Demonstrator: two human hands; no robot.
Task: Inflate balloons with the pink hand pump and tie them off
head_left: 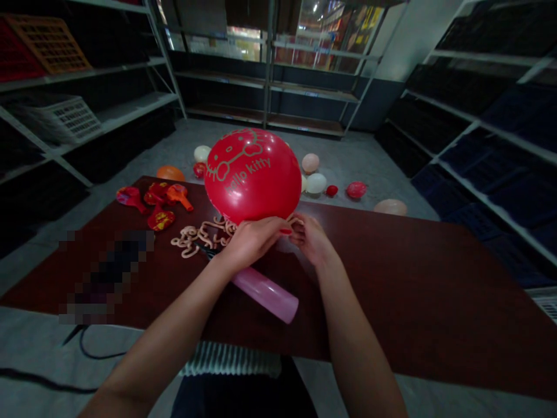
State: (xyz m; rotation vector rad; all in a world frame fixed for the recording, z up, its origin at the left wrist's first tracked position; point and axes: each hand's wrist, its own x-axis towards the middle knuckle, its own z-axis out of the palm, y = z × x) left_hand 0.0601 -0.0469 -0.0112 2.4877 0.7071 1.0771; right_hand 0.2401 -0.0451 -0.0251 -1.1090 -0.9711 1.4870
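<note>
Two bare hands meet beneath an inflated red Hello Kitty balloon [256,197], which we see above the far half of the dark reddish-brown table [413,278], its printed cat face and lettering turned up towards us. Our left hand [257,238] reaches in under the balloon with its fingers closed on the lower end, and a small red tip shows at the fingertips. Our right hand [311,238] comes in just beside it, fingers bent inward and thumb close to them; we cannot tell what, if anything, it grips.

Under our left forearm and hand, a pink tube [267,293] lies slantwise on the tabletop. Just beyond, we have a tangled heap of tan balloon strips [198,235], with a dark object [206,249] too hidden to name at its near edge. Farther left lie several limp, uninflated balloons [162,219] in red, orange and yellow.

Past the table's far edge, we see an orange balloon [170,173], a white balloon [316,183] and a small red balloon [332,190] among others, with metal shelving [311,90] behind them. A white plastic basket [76,119] sits on the left-hand rack.
</note>
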